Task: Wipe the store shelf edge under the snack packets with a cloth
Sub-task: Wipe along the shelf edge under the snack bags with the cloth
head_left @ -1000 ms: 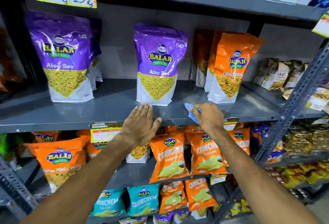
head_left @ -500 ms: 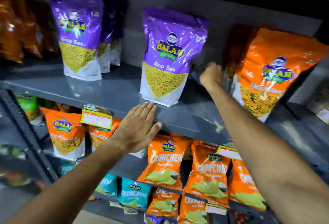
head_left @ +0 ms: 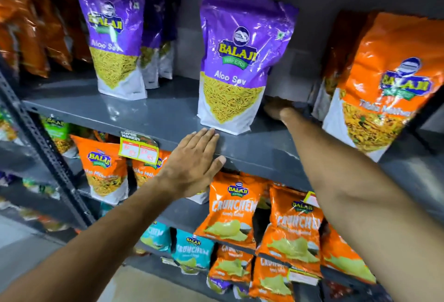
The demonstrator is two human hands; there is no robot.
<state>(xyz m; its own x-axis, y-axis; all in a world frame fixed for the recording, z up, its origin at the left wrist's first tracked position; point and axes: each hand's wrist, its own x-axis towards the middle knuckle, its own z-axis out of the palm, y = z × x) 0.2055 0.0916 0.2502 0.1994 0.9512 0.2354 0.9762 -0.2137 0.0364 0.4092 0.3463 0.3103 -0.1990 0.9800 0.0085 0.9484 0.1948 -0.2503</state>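
purple balaji aloo sev packet point(head_left: 236, 61), orange crunchem packets point(head_left: 230, 210)

head view | close, tilted | faces grey shelf point(head_left: 149, 112) | slightly downward

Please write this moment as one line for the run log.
left hand: flat on shelf edge | right hand: deep on shelf between Aloo Sev packet and orange packet | cloth: hidden

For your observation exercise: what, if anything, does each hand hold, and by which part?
The left hand holds nothing; it lies flat on the shelf edge. The right hand, deep beside the Aloo Sev packet, cannot be told.
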